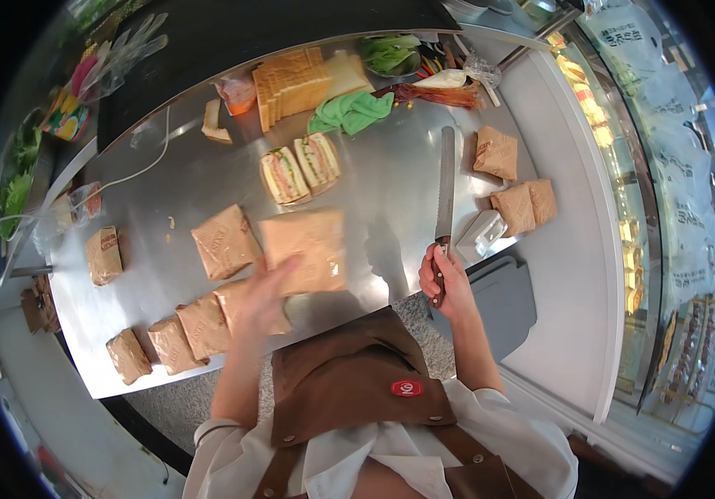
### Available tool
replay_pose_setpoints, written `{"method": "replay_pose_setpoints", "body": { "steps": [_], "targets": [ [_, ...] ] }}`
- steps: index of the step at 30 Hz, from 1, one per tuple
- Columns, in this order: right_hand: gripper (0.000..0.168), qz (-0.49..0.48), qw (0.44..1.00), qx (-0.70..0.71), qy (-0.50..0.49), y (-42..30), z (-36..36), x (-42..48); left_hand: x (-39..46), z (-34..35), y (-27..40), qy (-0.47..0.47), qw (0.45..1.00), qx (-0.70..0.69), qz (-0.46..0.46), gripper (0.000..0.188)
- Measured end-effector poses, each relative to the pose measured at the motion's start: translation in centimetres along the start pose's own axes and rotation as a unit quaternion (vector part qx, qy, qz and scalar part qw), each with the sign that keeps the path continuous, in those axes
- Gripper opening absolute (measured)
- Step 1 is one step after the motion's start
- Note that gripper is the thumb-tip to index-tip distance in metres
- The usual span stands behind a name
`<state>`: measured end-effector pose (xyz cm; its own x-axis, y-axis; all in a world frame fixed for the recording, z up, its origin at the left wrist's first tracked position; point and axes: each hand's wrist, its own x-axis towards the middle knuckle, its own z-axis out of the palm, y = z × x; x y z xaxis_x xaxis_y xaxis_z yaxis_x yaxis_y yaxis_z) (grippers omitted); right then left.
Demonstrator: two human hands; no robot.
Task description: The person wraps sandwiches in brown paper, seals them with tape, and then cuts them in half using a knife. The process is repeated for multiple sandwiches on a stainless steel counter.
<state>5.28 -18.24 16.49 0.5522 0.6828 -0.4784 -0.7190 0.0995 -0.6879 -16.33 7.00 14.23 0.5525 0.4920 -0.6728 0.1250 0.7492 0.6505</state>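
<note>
My right hand (445, 279) is closed around the brown handle of a long serrated bread knife (445, 181), its blade pointing away from me over the steel table. My blurred left hand (264, 290) grips the lower left edge of a brown paper-wrapped parcel (314, 240), one finger or thumb across its top; its other fingers are unclear. Just beyond this parcel, two cut sandwich halves (284, 178) show layered fillings. Another wrapped parcel (226, 242) lies to the left. Nearer me, several wrapped parcels (203, 325) form a row along the table edge, one partly hidden by my left hand.
At the back are sliced bread (289, 84), a green cloth (352, 112) and a bowl of lettuce (392, 56). More parcels (496, 153) and a white box-like object (482, 234) lie right of the knife. A single parcel (104, 256) sits far left. A white wall (572, 206) borders the right.
</note>
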Motion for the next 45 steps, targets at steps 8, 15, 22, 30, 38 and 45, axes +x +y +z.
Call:
{"method": "replay_pose_setpoints", "body": {
  "steps": [8,15,22,30,38,45],
  "targets": [
    [0.020,0.041,0.993,-0.108,-0.004,-6.7,-7.6,3.8,9.9,15.2,-14.7,0.047,0.939,0.340,0.029,0.077],
    [0.026,0.056,0.989,-0.132,-0.044,-9.1,-9.5,7.1,13.1,18.9,-1.3,0.173,0.826,0.435,0.313,0.041],
    [0.036,0.029,0.986,-0.163,-0.020,-9.0,-8.2,9.9,32.2,17.3,9.6,0.287,0.728,0.608,0.136,0.034],
    [0.027,-0.012,0.972,-0.234,0.030,-8.6,-7.0,11.7,26.7,21.9,8.1,0.012,0.874,0.385,0.296,0.012],
    [0.021,-0.117,0.953,-0.274,0.062,-7.9,-6.3,15.4,21.6,26.5,3.1,-0.230,0.950,-0.206,-0.039,0.019],
    [0.026,-0.175,0.871,-0.440,0.130,-8.2,-5.2,18.9,23.2,27.1,-1.5,-0.124,0.960,-0.239,-0.081,0.023]
  ]
}}
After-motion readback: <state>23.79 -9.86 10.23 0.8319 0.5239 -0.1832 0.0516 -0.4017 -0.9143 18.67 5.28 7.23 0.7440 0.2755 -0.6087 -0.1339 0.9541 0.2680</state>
